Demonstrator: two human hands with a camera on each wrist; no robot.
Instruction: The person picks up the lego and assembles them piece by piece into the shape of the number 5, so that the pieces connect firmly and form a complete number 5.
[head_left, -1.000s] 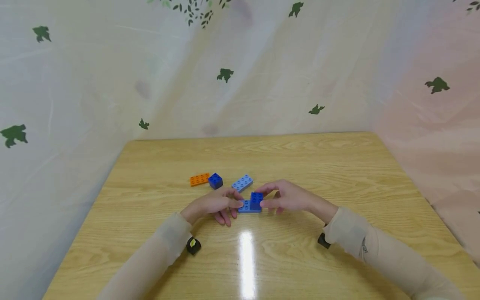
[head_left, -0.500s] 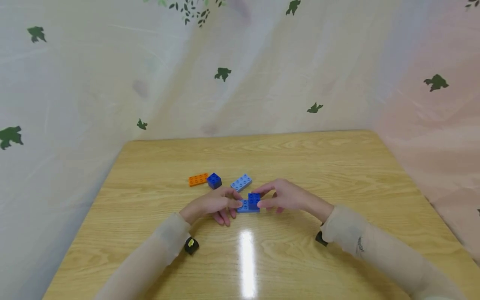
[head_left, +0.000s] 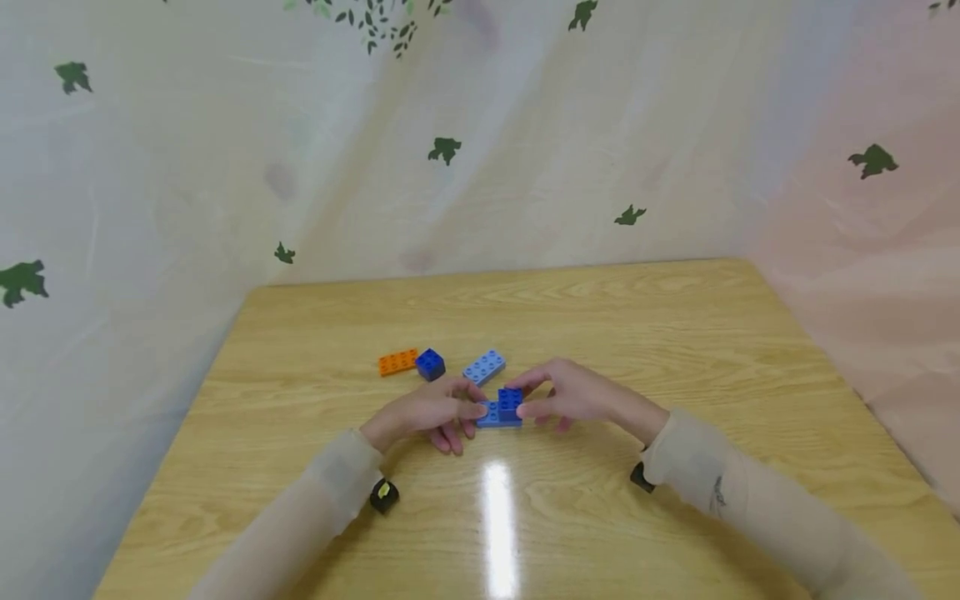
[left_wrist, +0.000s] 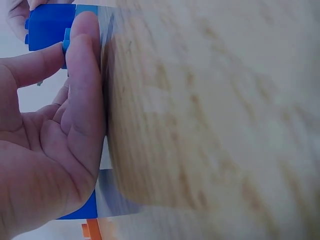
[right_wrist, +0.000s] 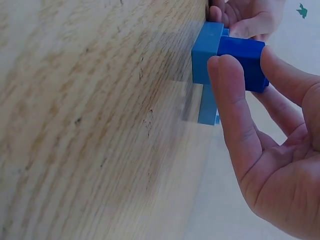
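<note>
A dark blue square brick [head_left: 509, 404] sits on the right end of a light blue long brick [head_left: 491, 413], which lies flat on the table. My right hand [head_left: 573, 393] pinches the dark blue brick between thumb and fingers. In the right wrist view the dark blue brick [right_wrist: 247, 61] stands against the studded side of the light blue brick [right_wrist: 206, 47]. From the other side, my left hand [head_left: 431, 408] grips the left end of the light blue brick, covering that end. In the left wrist view the thumb and a finger [left_wrist: 85, 65] close on it.
Just behind the hands, a second light blue long brick [head_left: 484, 367] lies at a slant on the wooden table [head_left: 600, 317]. To its left are another dark blue square brick [head_left: 431, 364] and an orange long brick [head_left: 398, 362]. A patterned cloth [head_left: 360, 167] hangs behind the table.
The dark blue brick has come down slightly on the light blue brick, with the right hand still pinching it. The left hand keeps its hold, and the other bricks stay put.
</note>
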